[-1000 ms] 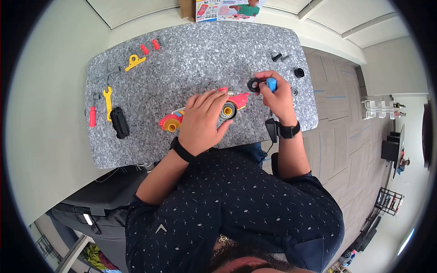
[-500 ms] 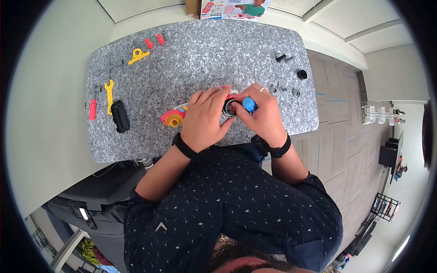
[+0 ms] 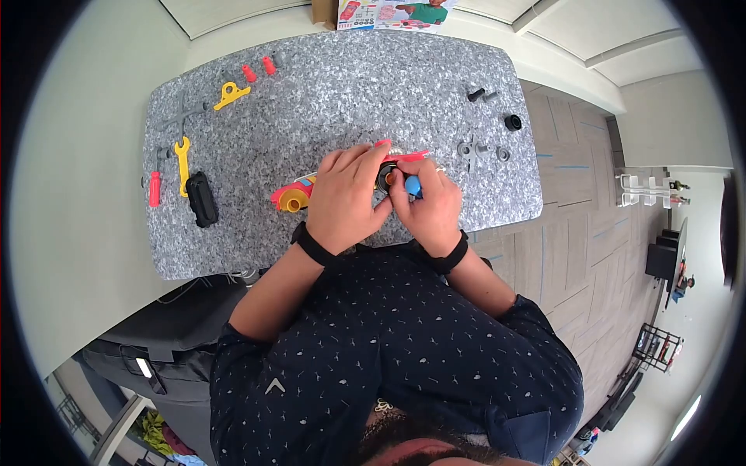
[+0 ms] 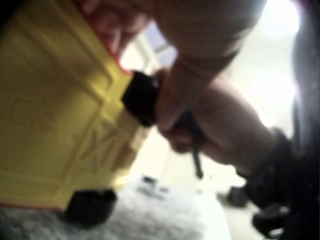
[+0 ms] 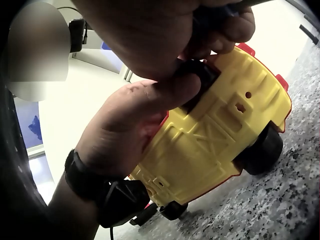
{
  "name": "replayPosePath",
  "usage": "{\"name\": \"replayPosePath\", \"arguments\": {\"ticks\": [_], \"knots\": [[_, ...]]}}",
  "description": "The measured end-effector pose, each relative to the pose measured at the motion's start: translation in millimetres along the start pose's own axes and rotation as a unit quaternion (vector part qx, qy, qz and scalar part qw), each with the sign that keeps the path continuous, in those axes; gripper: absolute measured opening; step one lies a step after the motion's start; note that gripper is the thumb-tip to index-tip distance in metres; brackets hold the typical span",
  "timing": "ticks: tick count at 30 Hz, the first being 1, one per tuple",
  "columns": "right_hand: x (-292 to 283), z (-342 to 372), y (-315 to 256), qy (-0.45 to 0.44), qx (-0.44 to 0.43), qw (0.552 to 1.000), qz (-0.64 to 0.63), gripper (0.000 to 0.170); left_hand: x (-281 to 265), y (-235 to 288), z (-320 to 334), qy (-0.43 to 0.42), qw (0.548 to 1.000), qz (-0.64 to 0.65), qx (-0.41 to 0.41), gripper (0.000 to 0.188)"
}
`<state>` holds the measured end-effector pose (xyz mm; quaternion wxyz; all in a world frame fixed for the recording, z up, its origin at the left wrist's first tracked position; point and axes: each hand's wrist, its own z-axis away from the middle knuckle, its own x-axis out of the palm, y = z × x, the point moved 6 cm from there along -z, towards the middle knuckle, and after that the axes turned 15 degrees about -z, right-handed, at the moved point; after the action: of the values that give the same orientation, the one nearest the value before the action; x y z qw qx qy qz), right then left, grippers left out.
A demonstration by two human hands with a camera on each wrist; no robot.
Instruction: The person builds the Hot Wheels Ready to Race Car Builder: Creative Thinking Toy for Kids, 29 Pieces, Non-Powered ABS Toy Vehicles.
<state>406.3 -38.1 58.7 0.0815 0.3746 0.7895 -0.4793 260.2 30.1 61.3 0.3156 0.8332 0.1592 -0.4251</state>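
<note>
Since a second ago we've swung our right hand (image 3: 434, 208) in from the table's right side, bringing the black tire (image 3: 381, 179) up against the toy race car's (image 3: 304, 189) rear hub. Our right fingers are curled round a blue-handled tool (image 3: 413, 186) while the thumb presses by the tire. Our left hand (image 3: 346, 198) has stayed put, gripping the car, which lies on its side on the speckled gray table (image 3: 342, 85), yellow underside showing in both wrist views. We've got a yellow wrench (image 3: 183, 165) and black case (image 3: 202, 200) off left.
</note>
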Motion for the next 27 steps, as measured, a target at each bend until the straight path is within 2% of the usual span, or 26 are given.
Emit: {"name": "replayPosePath", "arguments": {"ticks": [5,8,14,17,20,23,26,27], "knots": [[1,1,0,0.006,0.014,1.0,0.013,0.017,4,-1,2,-0.002,1.0,-0.012,-0.003,0.073],[-2,3,0,0.007,-0.011,1.0,0.005,0.02,2,1,3,-0.002,1.0,-0.005,0.003,0.075],[-2,-2,1,-0.051,-0.064,0.997,0.006,0.02,0,0,3,-0.031,0.999,-0.002,0.018,0.08],[-3,-6,13,-0.074,-0.062,0.992,-0.08,0.022,0,-1,2,-0.025,1.0,0.005,0.016,0.08],[-20,-16,22,-0.081,0.027,0.978,-0.193,0.023,0,-2,1,-0.02,1.0,0.003,0.018,0.081],[-51,-19,52,0.001,0.152,0.986,-0.073,0.029,-5,5,2,-0.016,1.0,-0.017,0.019,0.081],[-72,-37,72,-0.005,0.048,0.993,0.106,0.037,-4,6,4,-0.017,1.0,-0.008,0.022,0.08],[-83,-43,85,-0.009,0.072,0.989,0.127,0.04,-3,6,4,-0.017,1.0,-0.007,0.022,0.079]]}}
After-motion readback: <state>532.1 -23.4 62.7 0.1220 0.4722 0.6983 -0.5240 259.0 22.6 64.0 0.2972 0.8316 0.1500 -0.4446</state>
